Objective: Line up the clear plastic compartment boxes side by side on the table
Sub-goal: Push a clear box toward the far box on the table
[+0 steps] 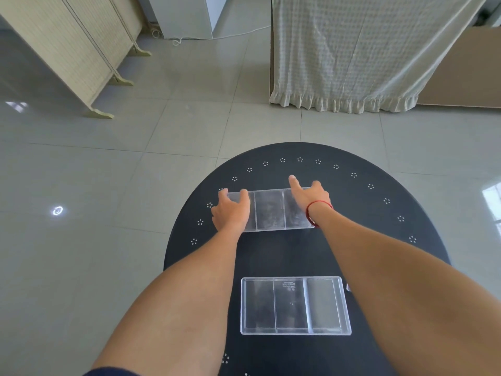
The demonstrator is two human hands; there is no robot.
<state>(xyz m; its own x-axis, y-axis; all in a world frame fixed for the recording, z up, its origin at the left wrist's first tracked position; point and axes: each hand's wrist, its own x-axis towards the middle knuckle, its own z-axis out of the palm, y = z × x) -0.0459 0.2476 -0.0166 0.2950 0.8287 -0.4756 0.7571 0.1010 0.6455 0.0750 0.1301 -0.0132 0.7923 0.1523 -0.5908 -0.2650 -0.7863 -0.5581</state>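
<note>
Two clear plastic compartment boxes lie on a round black table (352, 213). The far box (269, 210), with three compartments, sits towards the table's far side. My left hand (231, 210) grips its left end, fingers curled over the rim. My right hand (310, 199), with a red string at the wrist, holds its right end, index finger stretched past the far edge. The near box (294, 305), also three compartments, lies flat close to me between my forearms, untouched. A small clear edge (348, 287) shows beside my right forearm; the rest is hidden.
The table's rim carries white dot clusters. Beyond it lies grey tiled floor (135, 172). A folding screen (81, 50) stands at the back left, a draped cloth (366, 50) at the back right, a white appliance (187, 14) with a cable behind.
</note>
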